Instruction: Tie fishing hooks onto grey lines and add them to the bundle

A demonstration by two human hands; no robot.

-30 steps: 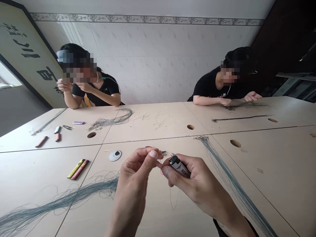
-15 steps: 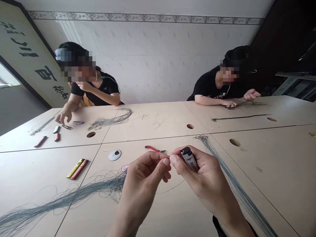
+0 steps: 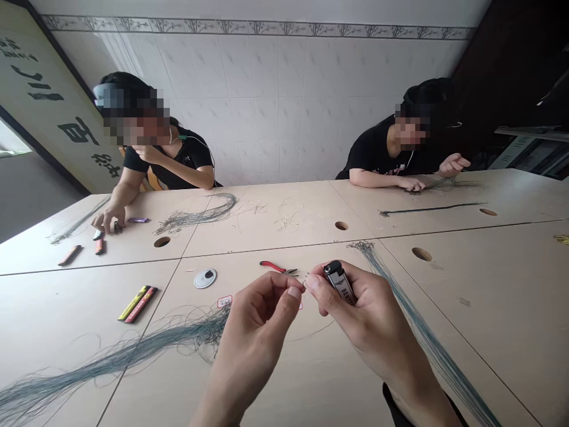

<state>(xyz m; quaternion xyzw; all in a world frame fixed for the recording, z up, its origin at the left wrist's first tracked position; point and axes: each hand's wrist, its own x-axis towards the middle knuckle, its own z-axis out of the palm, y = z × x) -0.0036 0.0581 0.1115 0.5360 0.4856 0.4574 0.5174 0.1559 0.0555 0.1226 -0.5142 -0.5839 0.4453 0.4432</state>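
Note:
My left hand (image 3: 262, 332) pinches a tiny dark hook-like piece (image 3: 303, 287) between thumb and index finger. A thin line (image 3: 313, 333) curves over the table below it. Close by on the right, my right hand (image 3: 367, 320) has a black and silver lighter (image 3: 341, 283) held in its curled fingers, its thumb and index fingertip pressed together near the small piece. Red-handled pliers (image 3: 276, 267) lie just beyond my hands. A bundle of blue-green lines (image 3: 111, 354) runs left from beside my left hand, and another bundle (image 3: 413, 311) passes to the right of my right hand.
Two lighters (image 3: 137, 303) and a round silver disc (image 3: 205, 278) lie on the left of the table (image 3: 498, 296). Across it sit two people (image 3: 178, 160) (image 3: 373, 155), with more line bundles (image 3: 204, 212), a purple lighter (image 3: 138, 220) and round holes (image 3: 421, 254) in the tabletop.
My fingertips have moved slightly apart, and the small piece now shows at my left fingertips. The left person's hand has shifted over the small items near it.

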